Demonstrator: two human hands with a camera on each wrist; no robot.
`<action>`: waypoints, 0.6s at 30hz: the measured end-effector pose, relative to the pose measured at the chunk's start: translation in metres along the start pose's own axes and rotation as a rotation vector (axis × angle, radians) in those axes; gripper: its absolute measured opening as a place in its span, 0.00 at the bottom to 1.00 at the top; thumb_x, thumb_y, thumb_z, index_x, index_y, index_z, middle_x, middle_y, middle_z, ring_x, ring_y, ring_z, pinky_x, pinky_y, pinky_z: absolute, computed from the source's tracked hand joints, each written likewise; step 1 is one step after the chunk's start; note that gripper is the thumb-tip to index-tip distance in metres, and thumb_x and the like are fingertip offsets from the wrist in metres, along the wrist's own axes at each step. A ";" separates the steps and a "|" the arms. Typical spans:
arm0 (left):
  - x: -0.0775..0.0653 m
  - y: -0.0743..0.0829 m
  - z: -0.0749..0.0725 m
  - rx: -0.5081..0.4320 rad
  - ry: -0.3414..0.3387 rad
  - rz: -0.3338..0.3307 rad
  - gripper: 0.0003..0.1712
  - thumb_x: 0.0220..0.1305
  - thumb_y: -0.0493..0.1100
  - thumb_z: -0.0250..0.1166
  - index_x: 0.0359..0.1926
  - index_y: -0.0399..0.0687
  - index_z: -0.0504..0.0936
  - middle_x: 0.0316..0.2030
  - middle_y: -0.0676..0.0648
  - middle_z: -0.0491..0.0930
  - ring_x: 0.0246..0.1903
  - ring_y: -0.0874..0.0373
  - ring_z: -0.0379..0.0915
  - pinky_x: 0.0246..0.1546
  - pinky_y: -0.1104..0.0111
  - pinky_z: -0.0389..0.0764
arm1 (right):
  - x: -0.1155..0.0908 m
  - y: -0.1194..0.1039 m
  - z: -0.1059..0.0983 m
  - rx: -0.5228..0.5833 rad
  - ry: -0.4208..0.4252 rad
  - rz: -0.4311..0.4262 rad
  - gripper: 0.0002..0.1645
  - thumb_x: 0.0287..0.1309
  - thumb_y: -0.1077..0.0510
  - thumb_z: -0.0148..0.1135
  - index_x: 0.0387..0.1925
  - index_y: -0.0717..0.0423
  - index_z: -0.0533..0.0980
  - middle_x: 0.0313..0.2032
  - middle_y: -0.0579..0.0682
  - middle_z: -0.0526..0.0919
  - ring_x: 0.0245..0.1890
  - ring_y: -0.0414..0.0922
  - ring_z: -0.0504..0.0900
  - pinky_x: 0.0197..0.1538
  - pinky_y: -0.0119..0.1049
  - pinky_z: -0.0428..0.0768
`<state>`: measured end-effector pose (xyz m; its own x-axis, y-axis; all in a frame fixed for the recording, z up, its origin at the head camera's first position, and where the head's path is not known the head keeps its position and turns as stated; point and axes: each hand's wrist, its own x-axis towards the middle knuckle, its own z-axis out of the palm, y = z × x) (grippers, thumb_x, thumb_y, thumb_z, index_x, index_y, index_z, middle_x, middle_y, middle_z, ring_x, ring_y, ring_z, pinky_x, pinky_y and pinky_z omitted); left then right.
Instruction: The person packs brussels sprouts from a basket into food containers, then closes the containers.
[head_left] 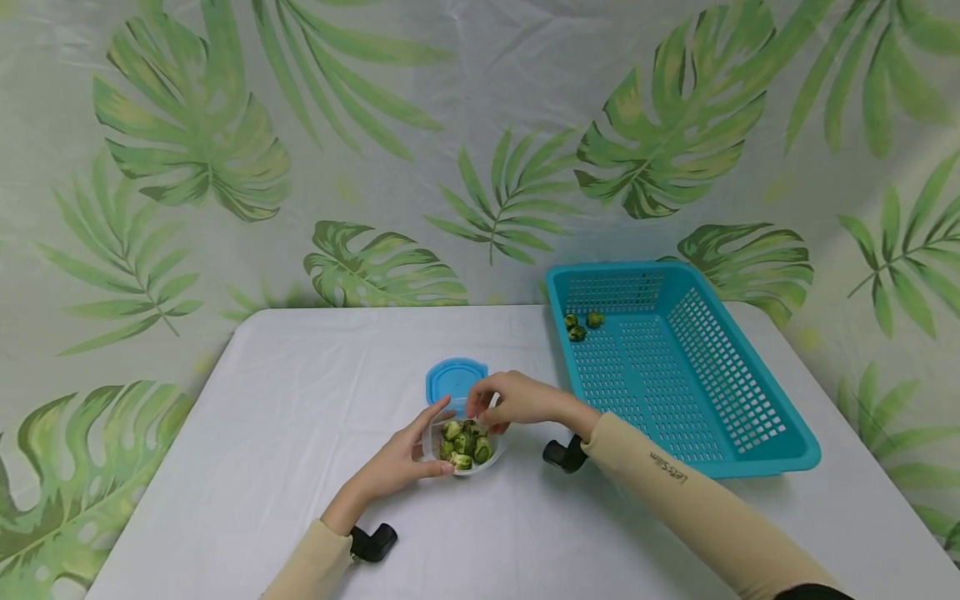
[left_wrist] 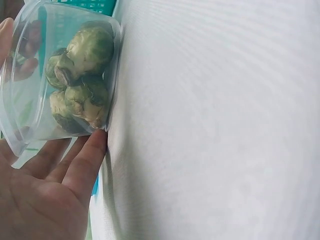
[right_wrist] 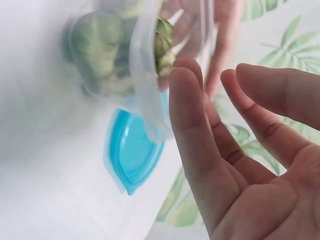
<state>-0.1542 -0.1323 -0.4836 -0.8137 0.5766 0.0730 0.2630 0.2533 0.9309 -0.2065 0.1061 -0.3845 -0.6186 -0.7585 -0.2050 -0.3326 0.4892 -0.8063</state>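
A clear plastic container (head_left: 430, 446) stands on the white table, with several Brussels sprouts (head_left: 467, 442) inside. My left hand (head_left: 397, 462) holds it from the left, thumb on the near side and fingers round the far side. In the left wrist view, fingers lie along the wall below the sprouts (left_wrist: 90, 50). At the container's right rim is my right hand (head_left: 521, 398), its fingers bent. The right wrist view shows a gap between thumb and fingers of that hand (right_wrist: 245, 190), with nothing held, beside the container's rim (right_wrist: 142, 65).
A blue lid (head_left: 454, 380) lies just behind the container. To the right, a turquoise perforated basket (head_left: 660, 375) holds three sprouts (head_left: 576, 332) in its far left corner; its left wall is close to my right forearm. A leaf-patterned curtain (head_left: 375, 167) hangs behind the table (head_left: 300, 375).
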 end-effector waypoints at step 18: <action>0.000 0.003 0.001 -0.001 0.010 -0.003 0.53 0.59 0.37 0.69 0.76 0.48 0.44 0.69 0.38 0.57 0.68 0.43 0.51 0.57 0.41 0.63 | -0.030 0.005 -0.047 0.183 0.107 -0.040 0.09 0.67 0.64 0.55 0.45 0.65 0.75 0.39 0.56 0.77 0.37 0.51 0.81 0.46 0.51 0.79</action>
<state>-0.1531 -0.1305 -0.4817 -0.8196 0.5682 0.0735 0.2598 0.2542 0.9316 -0.2226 0.1514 -0.3564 -0.6829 -0.7208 -0.1184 -0.2294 0.3656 -0.9021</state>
